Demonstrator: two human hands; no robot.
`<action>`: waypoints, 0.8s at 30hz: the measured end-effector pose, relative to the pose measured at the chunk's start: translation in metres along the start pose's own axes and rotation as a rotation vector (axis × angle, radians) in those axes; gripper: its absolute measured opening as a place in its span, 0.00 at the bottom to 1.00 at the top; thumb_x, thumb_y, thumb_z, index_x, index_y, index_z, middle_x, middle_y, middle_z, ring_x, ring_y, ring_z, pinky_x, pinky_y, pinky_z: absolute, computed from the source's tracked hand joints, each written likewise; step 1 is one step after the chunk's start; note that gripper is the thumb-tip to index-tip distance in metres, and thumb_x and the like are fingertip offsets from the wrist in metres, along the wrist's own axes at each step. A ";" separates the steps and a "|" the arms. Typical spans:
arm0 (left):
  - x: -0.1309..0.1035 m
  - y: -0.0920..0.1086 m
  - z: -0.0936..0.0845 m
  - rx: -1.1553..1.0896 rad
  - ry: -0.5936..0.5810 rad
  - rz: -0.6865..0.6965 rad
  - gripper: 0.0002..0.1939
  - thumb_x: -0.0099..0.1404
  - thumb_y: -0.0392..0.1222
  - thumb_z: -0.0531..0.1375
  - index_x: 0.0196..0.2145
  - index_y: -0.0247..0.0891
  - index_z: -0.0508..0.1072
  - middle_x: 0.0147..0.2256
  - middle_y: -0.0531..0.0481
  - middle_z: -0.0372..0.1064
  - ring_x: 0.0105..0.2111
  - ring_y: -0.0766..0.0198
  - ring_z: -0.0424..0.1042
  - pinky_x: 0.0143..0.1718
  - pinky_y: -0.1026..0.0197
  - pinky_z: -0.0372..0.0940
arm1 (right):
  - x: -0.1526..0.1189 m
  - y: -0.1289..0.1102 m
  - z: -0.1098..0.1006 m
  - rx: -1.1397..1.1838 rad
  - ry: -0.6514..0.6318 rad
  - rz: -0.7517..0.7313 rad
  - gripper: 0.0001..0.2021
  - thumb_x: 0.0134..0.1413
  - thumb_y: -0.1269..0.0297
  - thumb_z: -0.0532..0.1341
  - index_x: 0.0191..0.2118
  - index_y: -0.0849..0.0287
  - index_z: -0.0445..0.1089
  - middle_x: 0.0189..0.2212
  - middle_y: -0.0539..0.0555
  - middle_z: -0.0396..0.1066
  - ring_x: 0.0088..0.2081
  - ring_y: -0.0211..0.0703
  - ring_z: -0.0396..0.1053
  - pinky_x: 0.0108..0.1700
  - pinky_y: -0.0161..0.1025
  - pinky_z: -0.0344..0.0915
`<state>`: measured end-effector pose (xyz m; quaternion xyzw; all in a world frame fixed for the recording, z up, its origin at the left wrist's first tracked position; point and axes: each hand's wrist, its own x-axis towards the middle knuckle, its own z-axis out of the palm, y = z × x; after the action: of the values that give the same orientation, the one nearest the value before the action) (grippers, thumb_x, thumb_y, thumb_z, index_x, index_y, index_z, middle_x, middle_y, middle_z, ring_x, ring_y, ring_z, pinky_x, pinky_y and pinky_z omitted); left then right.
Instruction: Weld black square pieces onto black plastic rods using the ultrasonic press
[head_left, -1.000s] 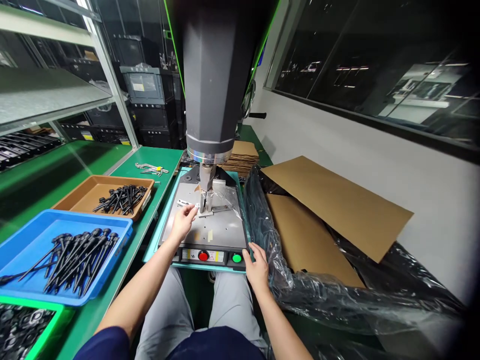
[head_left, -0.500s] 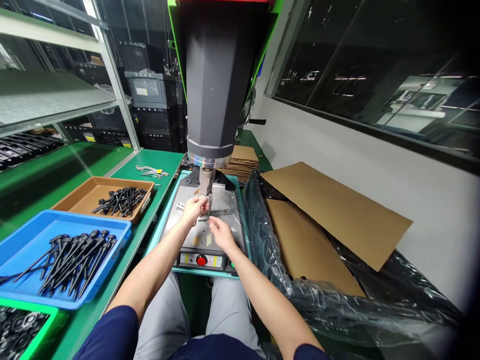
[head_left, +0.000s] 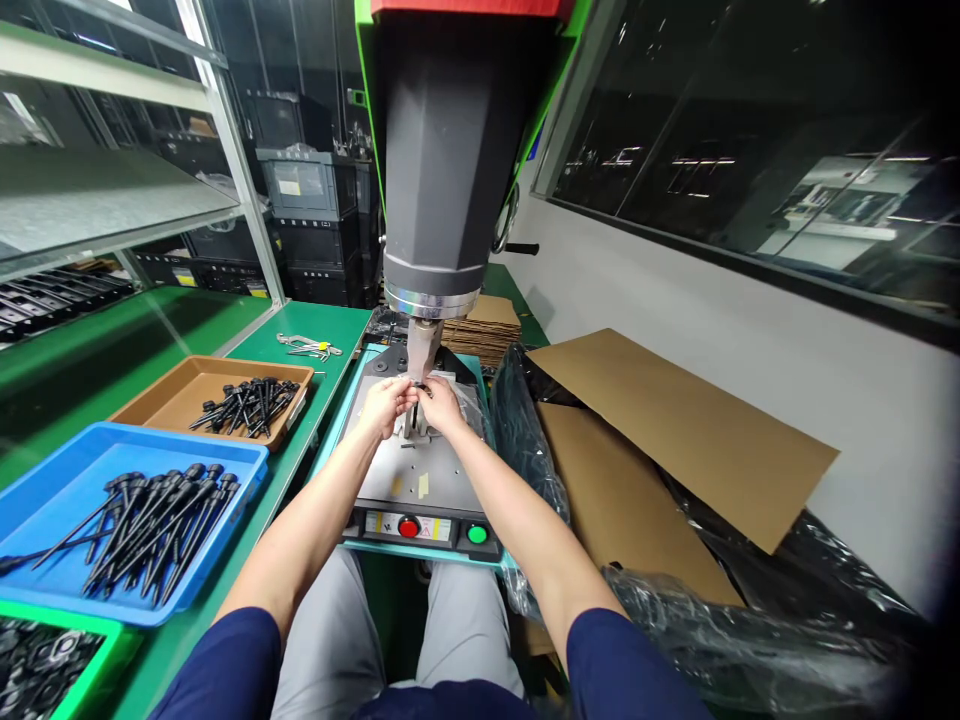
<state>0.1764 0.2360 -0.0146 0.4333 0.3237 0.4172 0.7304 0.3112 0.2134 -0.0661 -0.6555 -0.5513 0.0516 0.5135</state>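
Both hands meet just under the metal horn (head_left: 424, 345) of a press machine (head_left: 442, 170). My left hand (head_left: 388, 404) comes from the left with its fingers pinched together. From the right, my right hand (head_left: 441, 404) is closed too, its fingertips close to those of the left. Between the fingertips shows a small black part (head_left: 421, 388), mostly covered, so its kind is unclear. Below them stands a small metal fixture (head_left: 414, 425) on the grey base plate (head_left: 382, 485). A red button (head_left: 409, 526) and a green button (head_left: 477, 534) sit on the front panel.
To the left, a blue tray (head_left: 255, 455) and a brown tray (head_left: 154, 395) hold black rod-like parts. A green bin (head_left: 112, 640) has small black pieces. Hex keys (head_left: 311, 347) lie behind. Cardboard sheets (head_left: 675, 420) and plastic film (head_left: 525, 430) crowd the right side.
My right hand has moved up from the lower part of the plate to join my left hand under the horn. The left hand has risen slightly. The green button is now uncovered.
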 end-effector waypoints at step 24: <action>-0.014 -0.028 -0.037 0.166 0.072 0.017 0.13 0.51 0.43 0.67 0.21 0.34 0.67 0.20 0.49 0.69 0.19 0.71 0.65 0.21 0.70 0.56 | -0.095 -0.044 -0.063 0.392 -0.092 -0.063 0.14 0.50 0.56 0.67 0.42 0.57 0.73 0.36 0.54 0.75 0.35 0.45 0.72 0.41 0.42 0.70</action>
<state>0.1480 0.2290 -0.0533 0.4796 0.3797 0.4104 0.6763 0.2845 0.0949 -0.0523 -0.5224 -0.5737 0.1717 0.6070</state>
